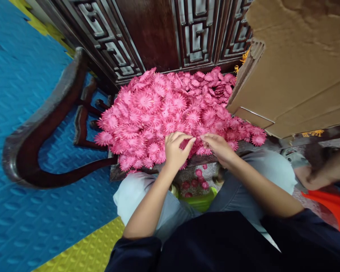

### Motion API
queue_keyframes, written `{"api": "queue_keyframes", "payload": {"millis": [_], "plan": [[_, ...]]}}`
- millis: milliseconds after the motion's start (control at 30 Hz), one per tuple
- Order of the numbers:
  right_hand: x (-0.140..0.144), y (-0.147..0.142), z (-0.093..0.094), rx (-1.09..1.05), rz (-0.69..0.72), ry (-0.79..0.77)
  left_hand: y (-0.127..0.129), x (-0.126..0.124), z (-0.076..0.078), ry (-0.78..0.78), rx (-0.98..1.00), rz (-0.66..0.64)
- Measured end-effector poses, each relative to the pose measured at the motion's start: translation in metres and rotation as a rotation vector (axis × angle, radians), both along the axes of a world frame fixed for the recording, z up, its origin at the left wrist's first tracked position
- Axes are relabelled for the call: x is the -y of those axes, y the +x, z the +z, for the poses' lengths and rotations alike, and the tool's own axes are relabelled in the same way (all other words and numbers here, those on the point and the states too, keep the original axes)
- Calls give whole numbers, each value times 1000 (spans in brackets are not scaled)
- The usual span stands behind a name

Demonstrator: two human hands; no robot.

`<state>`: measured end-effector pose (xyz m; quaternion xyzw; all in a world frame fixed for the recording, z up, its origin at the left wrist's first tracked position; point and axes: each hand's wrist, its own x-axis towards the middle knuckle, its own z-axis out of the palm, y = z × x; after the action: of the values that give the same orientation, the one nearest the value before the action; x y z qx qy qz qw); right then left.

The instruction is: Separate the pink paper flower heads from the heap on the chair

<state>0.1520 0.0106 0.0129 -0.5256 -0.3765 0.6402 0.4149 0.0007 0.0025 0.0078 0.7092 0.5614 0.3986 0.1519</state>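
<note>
A big heap of pink paper flowers [164, 109] covers the seat of a dark carved wooden chair [45, 124]. My left hand [175, 149] rests at the near edge of the heap, fingers curled and pinching toward the middle. My right hand [218, 147] meets it there, thumb and forefinger pinched on a pink flower [200, 140] between the two hands. A few fallen pink flowers [197, 181] lie on the floor between my knees, above a green container [201, 200].
A large cardboard box [294, 68] leans over the chair's right side. Blue foam floor mats [22, 94] and a yellow mat [87, 249] lie at left. Another person's arm [325, 170] and an orange object [331, 207] are at right.
</note>
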Motion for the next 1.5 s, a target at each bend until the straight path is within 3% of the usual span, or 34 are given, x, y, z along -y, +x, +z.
{"api": "queue_keyframes", "payload": {"millis": [133, 333, 733, 967, 1233, 1367, 1433, 1500], "plan": [[4, -2, 2, 107, 120, 106, 3, -1, 0, -175, 260, -79], [3, -1, 2, 86, 137, 136, 1, -5, 0, -375, 525, -106], [4, -1, 0, 144, 108, 204, 0, -5, 0, -291, 422, -105], [3, 0, -2, 137, 46, 135, -1, -6, 1, -353, 361, -160], [3, 1, -3, 140, 32, 99, -5, -8, 0, -487, 498, -197], [-9, 15, -8, 45, -128, 76, -14, -12, -3, -471, 608, -104], [-16, 23, -9, -22, -229, 63, -20, -15, -3, -373, 625, 13], [-20, 27, -9, -61, -295, 54, -25, -17, -2, -213, 520, 166]]}}
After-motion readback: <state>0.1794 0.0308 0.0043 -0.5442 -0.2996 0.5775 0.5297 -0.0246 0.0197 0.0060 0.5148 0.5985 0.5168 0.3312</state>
